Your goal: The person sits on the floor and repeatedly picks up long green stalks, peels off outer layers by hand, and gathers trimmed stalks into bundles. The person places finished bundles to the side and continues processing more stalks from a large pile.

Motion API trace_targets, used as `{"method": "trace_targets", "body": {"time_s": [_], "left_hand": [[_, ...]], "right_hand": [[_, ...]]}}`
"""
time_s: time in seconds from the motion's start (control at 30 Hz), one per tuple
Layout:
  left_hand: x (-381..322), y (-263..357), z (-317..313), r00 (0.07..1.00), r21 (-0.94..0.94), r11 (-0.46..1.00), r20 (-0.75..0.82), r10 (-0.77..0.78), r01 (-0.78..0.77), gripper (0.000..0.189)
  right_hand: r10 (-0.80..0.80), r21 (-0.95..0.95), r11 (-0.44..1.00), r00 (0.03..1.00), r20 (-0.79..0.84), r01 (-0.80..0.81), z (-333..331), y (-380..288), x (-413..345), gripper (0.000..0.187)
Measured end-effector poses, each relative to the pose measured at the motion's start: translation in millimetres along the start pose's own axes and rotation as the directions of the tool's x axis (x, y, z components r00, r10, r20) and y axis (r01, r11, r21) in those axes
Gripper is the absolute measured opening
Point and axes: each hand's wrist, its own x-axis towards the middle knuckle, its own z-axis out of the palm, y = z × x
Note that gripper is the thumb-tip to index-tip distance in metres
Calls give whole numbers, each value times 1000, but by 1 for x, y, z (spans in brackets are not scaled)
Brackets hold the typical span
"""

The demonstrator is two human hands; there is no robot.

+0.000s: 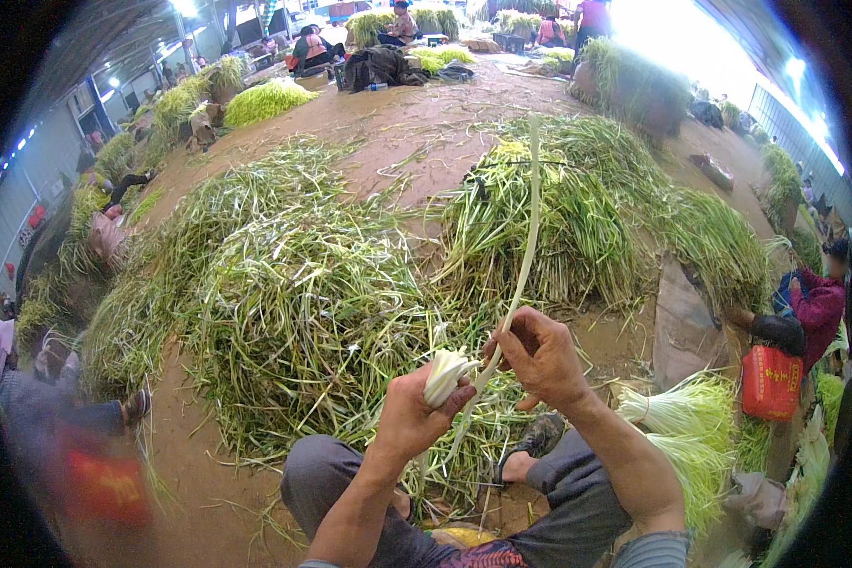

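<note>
My left hand (406,413) is closed around a small bunch of pale stalks (447,376), their white ends pointing up. In my right hand (550,358), thumb and fingers pinch one long, pale green stalk (532,213). This stalk rises well above the hand, and its lower part slants down past my left fingers. Beneath and beyond my hands spreads a heap of loose green stalks and leaves (312,305). Beside my right forearm lie pale green-white bundles (681,426), one with a thin band around it.
A larger green bundle (539,227) with a dark tie stands ahead. Brown sacking (687,323) lies on the floor to its right. On the right, a person (820,305) sits on a red container (772,383); another person (32,405) is at left. More people and heaps line the background.
</note>
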Motion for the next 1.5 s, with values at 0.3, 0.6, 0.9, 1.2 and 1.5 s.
{"method": "trace_targets", "body": {"time_s": [0.3,0.6,0.9,1.2,1.5], "left_hand": [[-2,-5,3,995,-106,990,45,-88,93,19],[0,2,4,995,-71,993,-32,96,-98,14],[-6,9,1,999,-317,948,29,-21,29,26],[-1,2,2,985,-267,961,-127,-113,76,29],[0,0,10,992,-167,977,20,-128,130,19]], "right_hand": [[30,5,1000,998,62,-30,3,-1,-2,12],[-114,-101,989,993,-15,112,3,3,-3,19],[-4,-175,983,945,-327,-57,-17,-2,23,18],[11,-77,996,923,-385,-44,-28,7,16,15],[37,-65,997,995,-95,-43,10,-18,-3,15]]}}
